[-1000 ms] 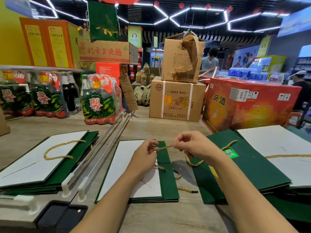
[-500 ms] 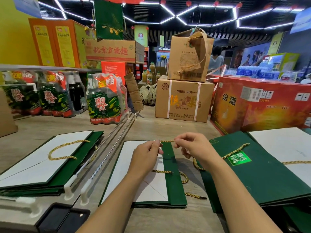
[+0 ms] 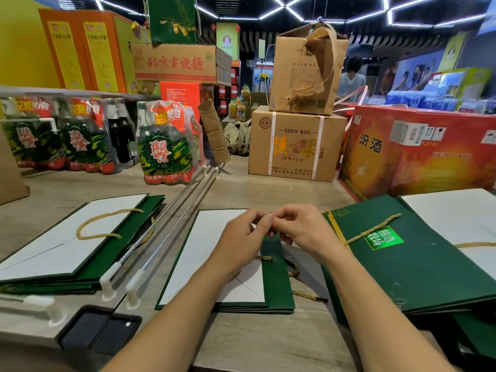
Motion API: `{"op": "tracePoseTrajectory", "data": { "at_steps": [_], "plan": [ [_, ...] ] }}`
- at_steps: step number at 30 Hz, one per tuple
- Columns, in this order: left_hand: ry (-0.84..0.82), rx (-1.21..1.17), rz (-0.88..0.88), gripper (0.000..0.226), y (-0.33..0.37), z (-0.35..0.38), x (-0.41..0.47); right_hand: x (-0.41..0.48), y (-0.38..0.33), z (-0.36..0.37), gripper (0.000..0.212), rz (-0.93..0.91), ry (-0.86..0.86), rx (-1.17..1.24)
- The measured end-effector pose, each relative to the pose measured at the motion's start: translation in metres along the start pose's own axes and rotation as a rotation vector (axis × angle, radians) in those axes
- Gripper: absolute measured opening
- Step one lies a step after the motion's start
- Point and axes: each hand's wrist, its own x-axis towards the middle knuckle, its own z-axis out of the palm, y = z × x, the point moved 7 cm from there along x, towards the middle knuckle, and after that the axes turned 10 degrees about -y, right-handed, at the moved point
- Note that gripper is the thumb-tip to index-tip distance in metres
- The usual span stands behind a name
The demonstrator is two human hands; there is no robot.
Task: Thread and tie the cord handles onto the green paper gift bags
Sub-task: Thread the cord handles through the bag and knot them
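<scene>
Middle green gift bag (image 3: 276,277), both hands at its upper edge.

The bag lies flat on the tabletop (image 3: 268,342), white panel up; its gold cord (image 3: 264,258) trails loose across the green fold and off the right side; left hand (image 3: 241,238) and right hand (image 3: 306,229) meet above the fold, fingers curled and pressed tip to tip; whether they pinch the cord I cannot tell; left stack of bags (image 3: 126,245) beyond two metal rods (image 3: 175,226); right stack of bags (image 3: 429,277) just beside.
</scene>
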Motion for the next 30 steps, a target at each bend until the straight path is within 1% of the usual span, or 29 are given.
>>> {"op": "tracePoseTrajectory", "data": {
  "at_steps": [2,6,7,9,11,12,14,16,21,23,25,27,30],
  "plan": [
    [0.012,0.052,-0.023,0.024,-0.004,-0.003,0.001,-0.001,0.002,-0.002,0.013,-0.001,0.003,0.007],
    [0.044,0.122,-0.026,0.014,-0.009,-0.008,0.003,0.001,0.010,-0.002,0.009,0.041,-0.013,0.120],
    [0.068,0.141,-0.038,0.013,-0.010,-0.011,0.002,0.002,0.013,-0.002,0.011,0.069,0.005,0.148],
    [0.112,0.185,-0.093,0.013,-0.015,-0.015,0.002,0.005,0.023,-0.008,0.015,0.140,0.099,0.146],
    [0.133,0.216,-0.177,0.015,-0.024,-0.018,0.001,0.006,0.035,-0.014,0.019,0.227,0.196,0.014],
    [0.132,0.223,-0.217,0.016,-0.028,-0.018,0.001,0.007,0.039,-0.015,0.020,0.267,0.205,-0.091],
    [0.122,0.234,-0.267,0.017,-0.033,-0.017,0.000,0.009,0.047,-0.010,0.023,0.337,0.150,-0.234],
    [0.112,0.241,-0.284,0.017,-0.034,-0.016,0.000,0.010,0.048,-0.003,0.029,0.366,0.111,-0.258],
    [0.078,0.268,-0.309,0.016,-0.036,-0.013,0.000,0.011,0.046,0.001,0.034,0.365,0.142,-0.157],
    [0.064,0.259,-0.308,0.016,-0.034,-0.011,-0.001,0.011,0.048,0.001,0.027,0.357,0.174,-0.079],
    [0.049,0.251,-0.294,0.016,-0.031,-0.007,-0.002,0.010,0.049,0.002,0.018,0.372,0.208,0.092],
    [0.031,0.253,-0.282,0.017,-0.027,-0.003,-0.003,0.009,0.052,0.005,0.017,0.394,0.194,0.230],
    [0.022,0.229,-0.277,0.016,-0.023,-0.003,-0.004,0.008,0.055,0.006,0.013,0.412,0.180,0.285]
  ]
}}
